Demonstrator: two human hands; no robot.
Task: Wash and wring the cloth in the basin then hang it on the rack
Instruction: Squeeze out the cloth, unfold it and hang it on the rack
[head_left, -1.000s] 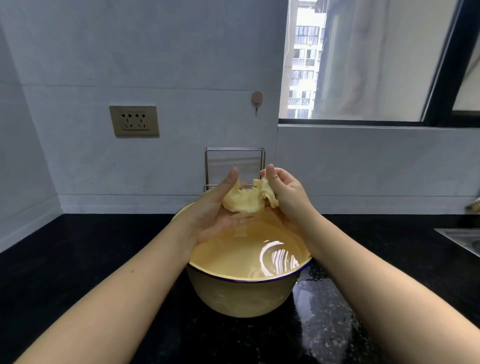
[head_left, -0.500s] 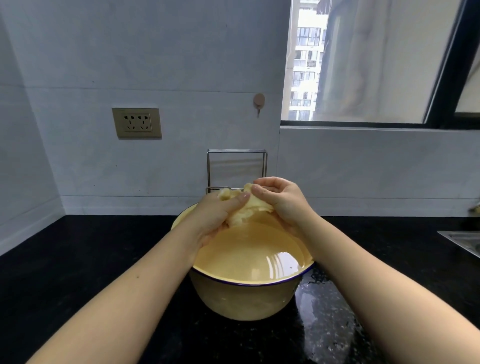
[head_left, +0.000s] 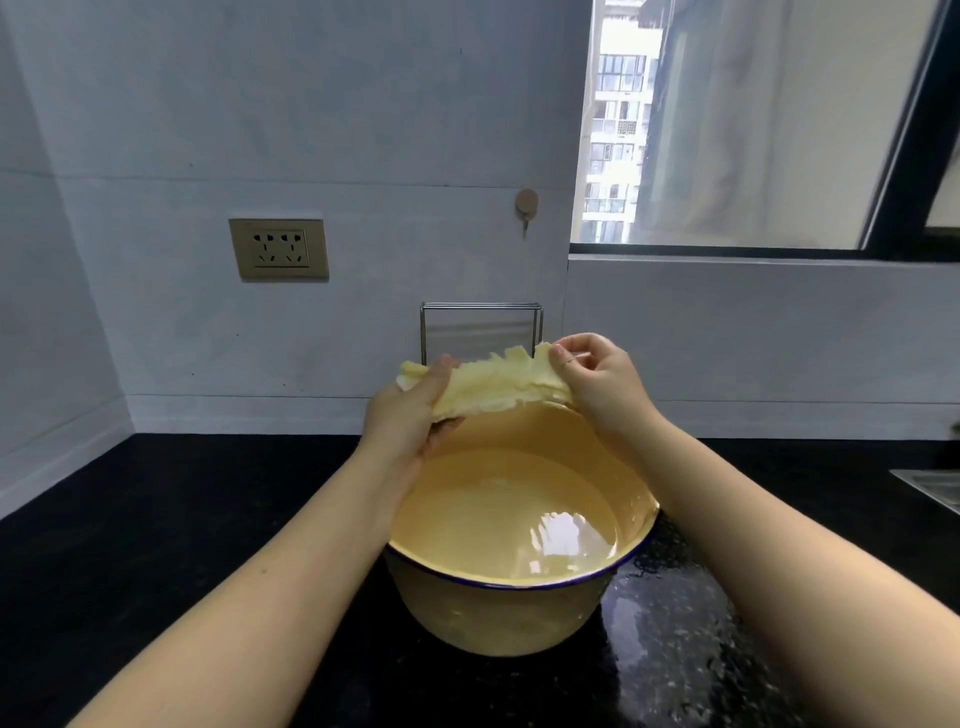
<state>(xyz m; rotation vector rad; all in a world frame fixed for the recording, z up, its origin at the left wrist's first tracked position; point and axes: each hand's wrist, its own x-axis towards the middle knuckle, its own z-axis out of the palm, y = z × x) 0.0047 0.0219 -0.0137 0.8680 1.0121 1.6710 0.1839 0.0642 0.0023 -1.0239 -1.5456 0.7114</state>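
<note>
No writing was legible. Both hands, left hand (head_left: 410, 415) and right hand (head_left: 597, 379), pinched the crumpled yellow cloth (head_left: 498, 384), now stretched wider than before, above the water-filled yellow enamel basin (head_left: 519, 613).

Camera: one wide-angle view, worn on my head.
Facing: forward and down — over my forearms toward the wall (head_left: 363, 130).
Nearness: close; the basin (head_left: 498, 618) sits centre frame on the tabletop (head_left: 156, 545).
</note>
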